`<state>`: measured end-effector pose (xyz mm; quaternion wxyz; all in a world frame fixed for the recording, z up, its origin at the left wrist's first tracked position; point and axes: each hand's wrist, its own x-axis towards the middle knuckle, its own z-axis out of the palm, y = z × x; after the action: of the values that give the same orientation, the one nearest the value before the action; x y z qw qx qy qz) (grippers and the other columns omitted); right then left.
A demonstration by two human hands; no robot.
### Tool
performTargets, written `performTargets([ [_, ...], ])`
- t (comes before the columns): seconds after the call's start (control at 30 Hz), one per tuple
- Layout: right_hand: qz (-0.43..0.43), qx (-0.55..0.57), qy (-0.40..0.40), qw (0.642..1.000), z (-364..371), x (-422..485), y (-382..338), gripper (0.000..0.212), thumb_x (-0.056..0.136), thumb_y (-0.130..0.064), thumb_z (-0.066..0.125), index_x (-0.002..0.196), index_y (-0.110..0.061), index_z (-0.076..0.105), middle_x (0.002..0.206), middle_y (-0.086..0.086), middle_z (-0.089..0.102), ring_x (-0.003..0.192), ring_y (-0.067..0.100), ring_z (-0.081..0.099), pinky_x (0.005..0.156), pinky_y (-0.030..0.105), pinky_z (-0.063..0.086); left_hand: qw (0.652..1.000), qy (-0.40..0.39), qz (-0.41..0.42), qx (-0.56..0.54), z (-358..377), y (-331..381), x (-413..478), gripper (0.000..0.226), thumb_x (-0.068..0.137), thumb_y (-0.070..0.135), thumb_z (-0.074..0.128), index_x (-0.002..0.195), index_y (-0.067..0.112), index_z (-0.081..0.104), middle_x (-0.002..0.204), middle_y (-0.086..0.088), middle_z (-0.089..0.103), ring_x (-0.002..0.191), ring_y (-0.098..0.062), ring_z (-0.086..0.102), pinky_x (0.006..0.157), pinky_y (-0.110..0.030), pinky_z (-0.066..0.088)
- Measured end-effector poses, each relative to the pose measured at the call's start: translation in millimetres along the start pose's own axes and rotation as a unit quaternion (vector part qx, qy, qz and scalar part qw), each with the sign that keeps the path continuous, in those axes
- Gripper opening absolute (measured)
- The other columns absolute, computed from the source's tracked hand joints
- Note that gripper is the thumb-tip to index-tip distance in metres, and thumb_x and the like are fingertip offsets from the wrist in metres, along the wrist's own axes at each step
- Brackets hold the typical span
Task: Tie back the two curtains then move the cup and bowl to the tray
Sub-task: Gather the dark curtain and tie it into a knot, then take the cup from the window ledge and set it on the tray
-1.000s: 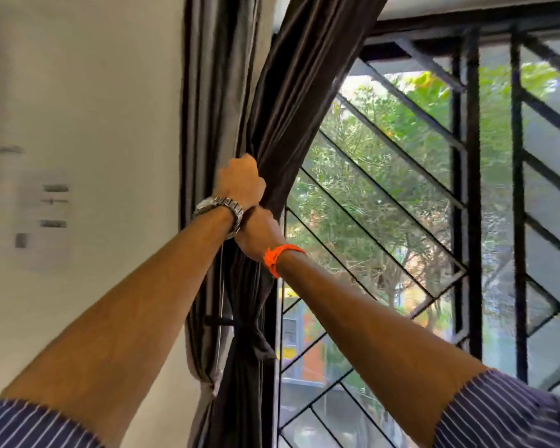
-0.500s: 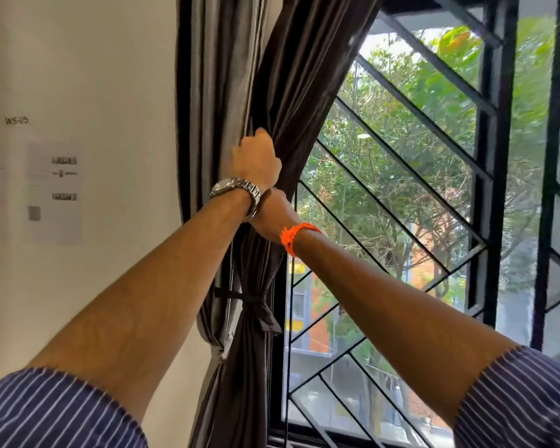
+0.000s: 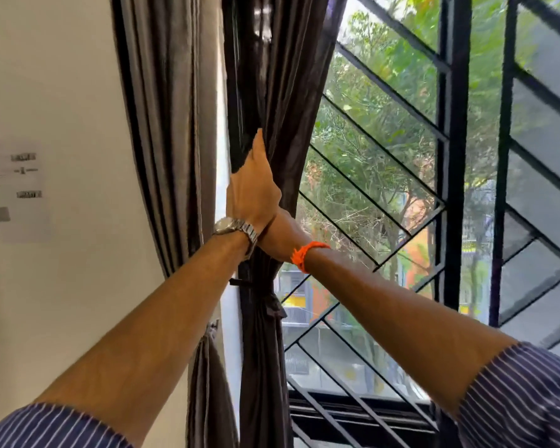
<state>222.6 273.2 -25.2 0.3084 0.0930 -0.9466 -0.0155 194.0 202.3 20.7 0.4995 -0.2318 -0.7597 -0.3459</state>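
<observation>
A dark brown curtain (image 3: 272, 92) hangs gathered at the window's left side, cinched by a tie-back (image 3: 265, 302) below my hands. My left hand (image 3: 253, 189), with a metal watch on the wrist, is pressed against the gathered folds, fingers wrapped into the cloth. My right hand (image 3: 278, 234), with an orange band on the wrist, sits just under it and is mostly hidden behind the left wrist; it seems to hold the same bundle. A second, greyer curtain (image 3: 172, 124) hangs against the wall to the left. No cup, bowl or tray is in view.
A black metal window grille (image 3: 450, 156) with diagonal bars fills the right side, with trees and buildings outside. A white wall (image 3: 62, 92) on the left carries a taped paper sheet (image 3: 20, 189). The window sill runs along the bottom right.
My left hand has gone from a closed fist to a flatter grip higher on the dark curtain. The view has shifted down and closer; both hands stay on the curtain.
</observation>
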Motion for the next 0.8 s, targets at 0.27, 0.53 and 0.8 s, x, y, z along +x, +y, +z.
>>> performTargets([
  [0.27,0.044,0.270,0.081,0.959,35.4,-39.2,44.9,0.040,0.077,-0.022,0.049,0.109,0.000,0.060,0.101,0.020,0.067,0.090,0.037,0.063,0.067,0.024,0.038,0.993,0.021,0.099,-0.052,36.2,24.7,-42.3,0.089,0.080,-0.011,0.040,0.155,0.020,0.003,0.162,-0.001,0.013,0.146,-0.026,0.025,0.108,-0.056,0.036],
  [0.53,-0.032,0.287,0.168,0.942,27.6,-123.7,100.8,0.041,0.082,-0.025,0.069,0.117,-0.008,0.057,0.113,0.012,0.066,0.089,0.022,0.064,0.071,0.022,0.047,0.909,-0.022,0.363,0.201,52.5,81.7,-81.3,0.053,0.085,0.008,0.035,0.133,0.017,0.055,0.159,-0.005,0.026,0.148,-0.034,0.016,0.117,-0.060,-0.001],
  [0.8,0.035,0.129,0.178,0.975,22.3,-209.1,202.1,0.066,0.088,-0.034,0.057,0.146,-0.011,0.035,0.157,0.003,0.030,0.149,0.017,0.018,0.110,0.037,0.041,0.895,-0.117,0.390,0.180,102.2,172.6,-125.2,0.061,0.072,0.008,0.057,0.132,0.016,0.057,0.150,0.003,0.044,0.147,-0.034,0.020,0.119,-0.055,0.006],
])
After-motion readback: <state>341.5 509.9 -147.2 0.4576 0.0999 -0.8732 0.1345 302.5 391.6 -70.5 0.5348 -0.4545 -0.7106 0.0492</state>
